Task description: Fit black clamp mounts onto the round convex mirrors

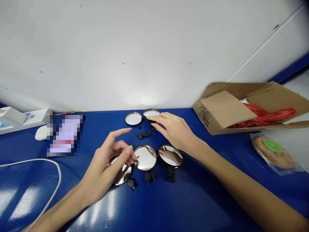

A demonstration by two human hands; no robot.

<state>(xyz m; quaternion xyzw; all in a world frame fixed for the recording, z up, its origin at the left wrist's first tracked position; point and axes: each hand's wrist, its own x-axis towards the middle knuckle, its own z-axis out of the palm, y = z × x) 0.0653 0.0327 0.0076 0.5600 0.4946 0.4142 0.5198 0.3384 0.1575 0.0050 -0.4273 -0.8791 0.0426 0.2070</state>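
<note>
Several round black-rimmed mirrors with black clamp mounts lie on the blue table. At the back, a mirror (133, 119) lies left of another mirror (151, 112). My right hand (177, 130) reaches that second one, its index finger and thumb at the near rim. Closer to me are a middle mirror (145, 157), a right mirror (170, 156) and a left mirror (123, 175) partly covered by my left hand (108, 164). That hand hovers open, index finger stretched out and thumb apart from it. Small black clamp pieces (144, 134) lie between the two rows.
An open cardboard box (205, 117) with a red plastic bag (267, 114) stands at the back right. Before it lies a wrapped round pastry (275, 151). On the left are a pixelated phone (65, 135), a white mouse (42, 132) and a white cable (59, 175). A white wall (145, 58) closes the back.
</note>
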